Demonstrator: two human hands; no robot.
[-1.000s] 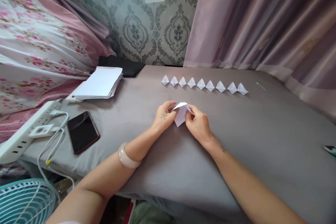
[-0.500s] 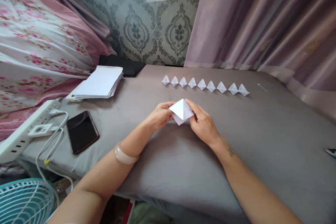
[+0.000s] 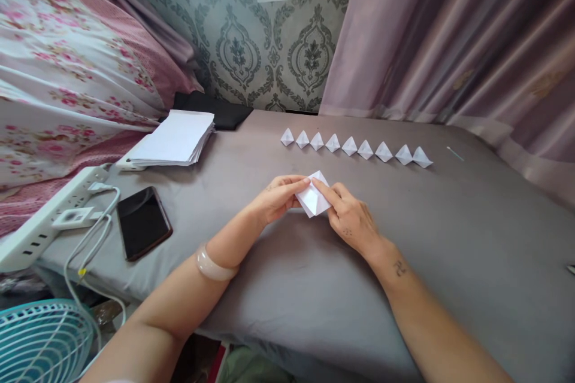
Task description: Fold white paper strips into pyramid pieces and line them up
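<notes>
A small folded white paper (image 3: 314, 202) is held between both hands above the grey-covered table, its creased face toward me. My left hand (image 3: 281, 196) pinches its left side, thumb on top and fingers beneath. My right hand (image 3: 353, 212) grips the right side, with its index finger pressed on the upper part of the paper close to the left thumb. The right hand's other fingers are curled, partly hidden. Beyond the hands, a row of several folded white paper shapes (image 3: 349, 146) stands on the table, each with a pointed top.
At the left lie a stack of white paper (image 3: 175, 137), a black phone (image 3: 144, 222) and a white power strip (image 3: 42, 230) with cables. A cotton swab (image 3: 455, 153) lies at the far right. A teal fan (image 3: 40, 341) stands below the table's left edge.
The paper has gone from a raised, pointed form to a flatter diamond. My right index finger has moved from its right edge onto its upper face. The view has shifted slightly.
</notes>
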